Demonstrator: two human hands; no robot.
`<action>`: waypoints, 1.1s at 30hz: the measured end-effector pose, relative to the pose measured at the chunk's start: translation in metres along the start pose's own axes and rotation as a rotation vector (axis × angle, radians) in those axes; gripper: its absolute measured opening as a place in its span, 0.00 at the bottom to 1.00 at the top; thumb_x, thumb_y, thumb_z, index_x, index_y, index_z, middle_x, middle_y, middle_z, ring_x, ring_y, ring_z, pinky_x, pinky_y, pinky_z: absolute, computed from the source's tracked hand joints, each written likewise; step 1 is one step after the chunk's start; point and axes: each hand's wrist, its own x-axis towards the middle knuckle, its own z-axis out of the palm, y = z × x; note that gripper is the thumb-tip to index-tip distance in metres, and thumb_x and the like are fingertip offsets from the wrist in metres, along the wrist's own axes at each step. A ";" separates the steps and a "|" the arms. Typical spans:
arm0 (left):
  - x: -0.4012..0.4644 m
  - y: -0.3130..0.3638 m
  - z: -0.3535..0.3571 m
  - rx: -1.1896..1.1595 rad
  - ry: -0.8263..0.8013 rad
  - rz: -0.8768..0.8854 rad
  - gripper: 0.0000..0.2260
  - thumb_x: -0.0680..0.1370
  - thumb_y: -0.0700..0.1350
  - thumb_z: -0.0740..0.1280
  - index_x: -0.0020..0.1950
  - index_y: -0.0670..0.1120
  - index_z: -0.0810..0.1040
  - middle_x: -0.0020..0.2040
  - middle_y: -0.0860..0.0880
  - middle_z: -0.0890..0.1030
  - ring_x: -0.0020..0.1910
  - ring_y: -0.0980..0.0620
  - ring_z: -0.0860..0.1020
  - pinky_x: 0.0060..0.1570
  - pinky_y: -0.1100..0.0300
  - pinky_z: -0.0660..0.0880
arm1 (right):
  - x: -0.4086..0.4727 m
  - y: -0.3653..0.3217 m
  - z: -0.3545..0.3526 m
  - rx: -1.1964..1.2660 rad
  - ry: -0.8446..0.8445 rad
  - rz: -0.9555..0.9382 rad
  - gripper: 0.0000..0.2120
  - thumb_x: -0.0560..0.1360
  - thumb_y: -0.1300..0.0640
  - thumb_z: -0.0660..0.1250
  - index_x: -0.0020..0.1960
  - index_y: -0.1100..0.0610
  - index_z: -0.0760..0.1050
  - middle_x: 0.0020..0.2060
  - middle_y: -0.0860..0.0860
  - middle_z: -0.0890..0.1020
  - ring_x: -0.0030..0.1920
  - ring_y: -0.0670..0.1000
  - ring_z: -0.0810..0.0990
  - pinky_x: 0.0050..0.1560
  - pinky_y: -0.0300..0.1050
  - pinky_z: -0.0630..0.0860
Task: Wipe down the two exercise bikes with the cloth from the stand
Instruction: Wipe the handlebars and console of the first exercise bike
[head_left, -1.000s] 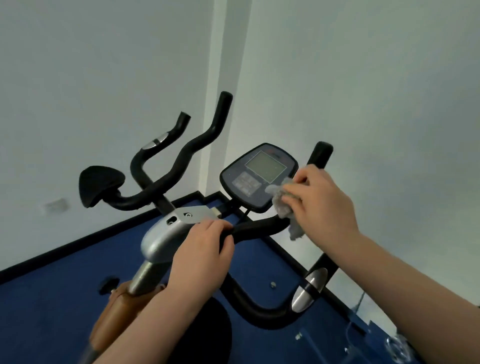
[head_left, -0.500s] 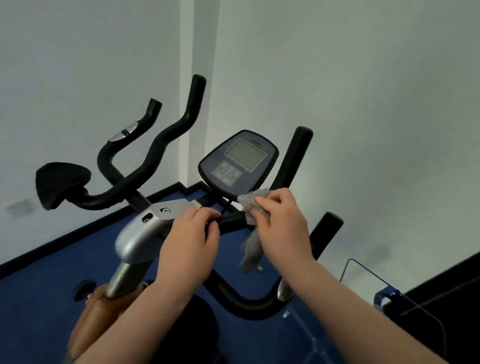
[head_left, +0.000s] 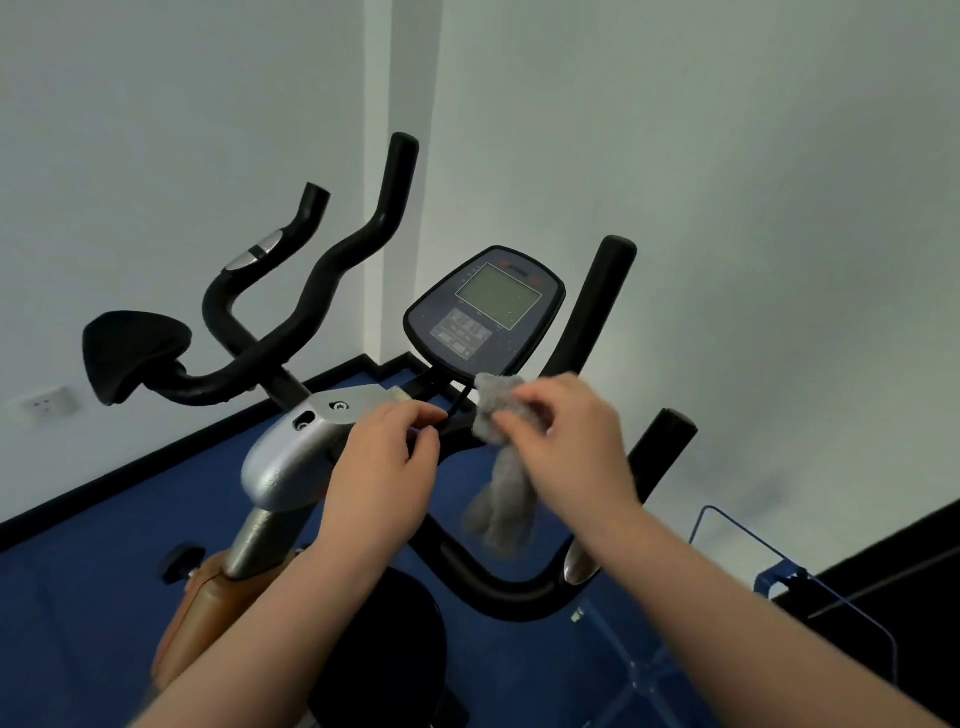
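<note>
An exercise bike stands in front of me, with black handlebars (head_left: 358, 244), a silver stem cover (head_left: 291, 457) and a dark console (head_left: 483, 312) with a grey screen. My left hand (head_left: 384, 467) grips the black bar just below the console. My right hand (head_left: 566, 441) holds a crumpled grey cloth (head_left: 498, 467) against the bar under the console's lower edge; the cloth's tail hangs down. The bike's black saddle (head_left: 384, 649) shows below my arms.
A black elbow pad (head_left: 130, 353) juts out at the left. White walls meet in a corner behind the bike, above blue floor (head_left: 78, 597). A blue wire-frame stand (head_left: 789, 577) sits at the lower right, next to a black surface.
My right hand has brought the cloth down from the console face to the bar beneath it. The view has shifted, bringing the blue stand into sight. My left hand stays on the bar.
</note>
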 end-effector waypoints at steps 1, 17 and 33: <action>0.000 -0.001 -0.001 -0.050 0.002 -0.042 0.09 0.77 0.43 0.62 0.52 0.53 0.80 0.47 0.59 0.78 0.48 0.61 0.75 0.46 0.63 0.70 | 0.011 0.003 -0.008 -0.025 0.050 0.011 0.04 0.72 0.56 0.71 0.46 0.53 0.81 0.43 0.48 0.77 0.43 0.46 0.75 0.45 0.38 0.69; 0.002 -0.008 -0.004 -0.464 0.083 -0.234 0.12 0.71 0.56 0.58 0.43 0.55 0.79 0.43 0.52 0.83 0.47 0.52 0.80 0.56 0.44 0.75 | -0.009 -0.029 0.015 0.106 0.020 -0.025 0.06 0.72 0.55 0.71 0.48 0.54 0.82 0.43 0.47 0.78 0.42 0.44 0.76 0.46 0.34 0.73; 0.014 0.016 0.022 -0.021 -0.054 0.082 0.06 0.78 0.49 0.61 0.52 0.56 0.77 0.44 0.59 0.76 0.48 0.58 0.74 0.46 0.59 0.70 | 0.081 -0.009 -0.082 -0.003 0.205 -0.274 0.10 0.73 0.59 0.70 0.54 0.55 0.82 0.49 0.46 0.75 0.47 0.40 0.74 0.51 0.27 0.69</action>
